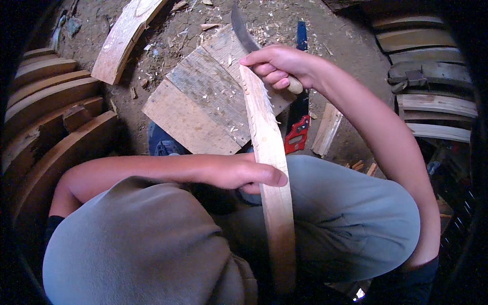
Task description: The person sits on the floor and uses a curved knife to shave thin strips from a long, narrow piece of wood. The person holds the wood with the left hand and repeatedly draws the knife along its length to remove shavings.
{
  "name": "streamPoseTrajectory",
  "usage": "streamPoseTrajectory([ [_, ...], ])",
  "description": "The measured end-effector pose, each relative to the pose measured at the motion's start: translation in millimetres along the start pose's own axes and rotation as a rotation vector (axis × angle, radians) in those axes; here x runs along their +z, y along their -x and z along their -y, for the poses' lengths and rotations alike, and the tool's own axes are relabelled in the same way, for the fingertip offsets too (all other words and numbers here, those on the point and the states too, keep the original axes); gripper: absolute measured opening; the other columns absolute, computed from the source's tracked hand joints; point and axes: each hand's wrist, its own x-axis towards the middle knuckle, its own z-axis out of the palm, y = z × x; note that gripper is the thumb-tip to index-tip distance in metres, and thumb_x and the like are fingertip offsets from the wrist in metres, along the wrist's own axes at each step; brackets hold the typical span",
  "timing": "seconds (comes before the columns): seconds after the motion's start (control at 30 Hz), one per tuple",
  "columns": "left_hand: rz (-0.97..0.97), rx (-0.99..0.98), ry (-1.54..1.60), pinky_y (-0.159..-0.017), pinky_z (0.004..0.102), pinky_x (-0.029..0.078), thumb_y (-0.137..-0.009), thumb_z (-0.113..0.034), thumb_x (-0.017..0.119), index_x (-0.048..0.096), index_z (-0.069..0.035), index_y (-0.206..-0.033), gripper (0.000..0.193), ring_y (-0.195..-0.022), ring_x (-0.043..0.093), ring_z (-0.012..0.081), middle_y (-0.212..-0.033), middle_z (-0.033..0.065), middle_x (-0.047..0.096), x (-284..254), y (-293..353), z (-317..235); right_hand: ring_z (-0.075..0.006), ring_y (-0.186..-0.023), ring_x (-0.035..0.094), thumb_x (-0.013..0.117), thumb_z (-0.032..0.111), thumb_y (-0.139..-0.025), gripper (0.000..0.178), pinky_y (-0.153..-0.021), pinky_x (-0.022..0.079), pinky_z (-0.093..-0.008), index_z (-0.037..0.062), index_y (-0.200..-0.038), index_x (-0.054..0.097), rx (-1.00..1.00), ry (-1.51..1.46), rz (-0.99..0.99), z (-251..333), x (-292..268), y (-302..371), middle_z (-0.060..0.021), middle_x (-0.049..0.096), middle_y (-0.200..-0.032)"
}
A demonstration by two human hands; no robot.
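Note:
A long pale wooden board [271, 147] stands slanted between my knees, its far end over a low plank platform [195, 101]. My left hand [249, 175] grips the board near its middle, thumb across the top face. My right hand [279, 66] is closed round the wooden handle of a curved-blade knife [244, 33], by the board's far end. The blade points away from me. Raised splinters and cut marks run along the board's right edge near that end. Whether the blade touches the wood I cannot tell; the hand hides its base.
A handsaw with a red handle [297, 134] lies right of the platform, beside a short wood offcut [328, 129]. A thick curved plank [124, 40] lies at the far left. Stacked timbers [56, 112] line the left side, more boards [432, 71] the right. Shavings litter the dirt floor [198, 15].

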Motion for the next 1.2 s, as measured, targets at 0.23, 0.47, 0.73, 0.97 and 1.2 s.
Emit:
streamPoseTrajectory([
  [0.23, 0.013, 0.018, 0.011, -0.046, 0.0273, 0.023, -0.095, -0.037, 0.049, 0.045, -0.013, -0.064, 0.039, -0.049, 0.029, 0.0091, -0.054, -0.0052, 0.032, 2.0, 2.0, -4.7, 0.002, -0.035, 0.028, 0.048, 0.022, -0.099, 0.039, -0.028, 0.024, -0.0166, 0.0163, -0.062, 0.039, 0.117, -0.251, 0.162, 4.4, -1.3, -6.6, 0.0124, 0.031, -0.049],
  [0.47, 0.006, 0.017, 0.03, -0.045, 0.0266, 0.023, -0.095, -0.036, 0.049, 0.048, -0.012, -0.067, 0.037, -0.048, 0.03, 0.0084, -0.055, -0.006, 0.033, 1.7, 2.5, -1.2, 0.0021, -0.034, 0.028, 0.048, 0.024, -0.099, 0.039, -0.028, 0.024, -0.0167, 0.0163, -0.062, 0.04, 0.045, -0.14, 0.078, 7.8, 2.2, -3.3, 0.0124, 0.032, -0.049],
  [0.73, 0.006, 0.004, 0.025, -0.046, 0.0265, 0.024, -0.094, -0.035, 0.051, 0.05, -0.011, -0.07, 0.035, -0.051, 0.032, 0.0085, -0.058, -0.0057, 0.035, 3.7, 2.8, -4.4, 0.0027, -0.033, 0.028, 0.05, 0.026, -0.099, 0.031, -0.025, 0.026, -0.0161, 0.0114, -0.071, 0.053, 0.058, -0.248, 0.115, 6.3, 4.1, -7.3, 0.0119, 0.034, -0.049],
  [0.97, 0.006, 0.047, 0.002, -0.045, 0.0267, 0.024, -0.095, -0.036, 0.049, 0.049, -0.011, -0.066, 0.038, -0.048, 0.03, 0.009, -0.054, -0.0054, 0.032, 5.8, 1.5, -6.4, 0.0029, -0.033, 0.029, 0.051, 0.026, -0.099, 0.031, -0.026, 0.027, -0.0151, 0.0113, -0.071, 0.053, 0.031, -0.195, 0.123, 5.4, 1.9, -5.4, 0.0119, 0.034, -0.049],
  [1.2, -0.001, -0.015, 0.074, -0.049, 0.0252, 0.026, -0.094, -0.035, 0.052, 0.054, -0.009, -0.078, 0.03, -0.056, 0.035, 0.0074, -0.066, -0.0058, 0.04, 3.4, 0.6, 2.1, 0.0012, -0.036, 0.029, 0.053, 0.035, -0.098, 0.035, -0.03, 0.025, -0.0173, 0.0114, -0.073, 0.052, 0.011, -0.024, 0.033, 9.9, -0.7, 0.4, 0.0116, 0.033, -0.05],
])
